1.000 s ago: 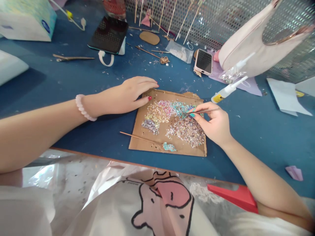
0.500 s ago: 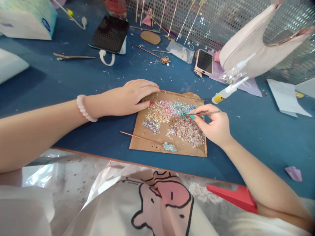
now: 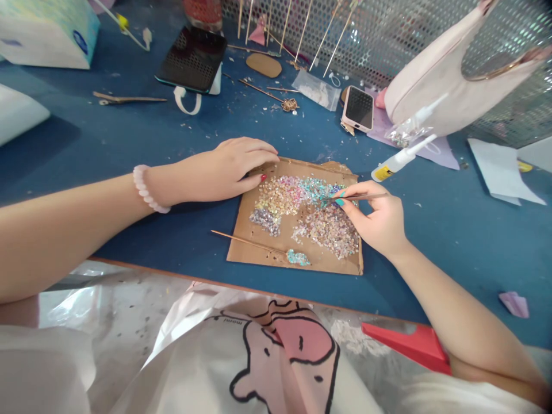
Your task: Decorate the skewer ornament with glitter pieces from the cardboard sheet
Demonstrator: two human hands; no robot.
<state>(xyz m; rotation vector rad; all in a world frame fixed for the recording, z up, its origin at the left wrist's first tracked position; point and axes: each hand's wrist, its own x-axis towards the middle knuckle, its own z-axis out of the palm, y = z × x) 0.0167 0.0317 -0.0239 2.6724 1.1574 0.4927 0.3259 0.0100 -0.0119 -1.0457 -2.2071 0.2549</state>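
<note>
My right hand [image 3: 374,215] pinches a pair of tweezers [image 3: 364,196], their tips down among turquoise sequins [image 3: 317,190]. Around them, pink, yellow, lilac and pale sequins [image 3: 332,230] lie in loose patches on a piece of cardboard [image 3: 259,250]. At the cardboard's upper left edge rests my left hand [image 3: 237,169], palm down with fingers stretched out and holding nothing. A thin stick [image 3: 245,240] lies along the near side of the cardboard, its right end carrying a small piece covered in turquoise sequins [image 3: 297,257].
A glue bottle [image 3: 390,167] lies right of the cardboard. Farther back are a phone [image 3: 359,108], a small plastic bag [image 3: 317,90], a tablet [image 3: 194,60], scissors [image 3: 129,99] and a pale pink bag [image 3: 431,75]. Several upright sticks [image 3: 304,31] stand before a perforated metal panel.
My right hand has shifted very slightly, with the tweezers still over the turquoise sequins. My left hand has moved a touch to the left; the stick stays put.
</note>
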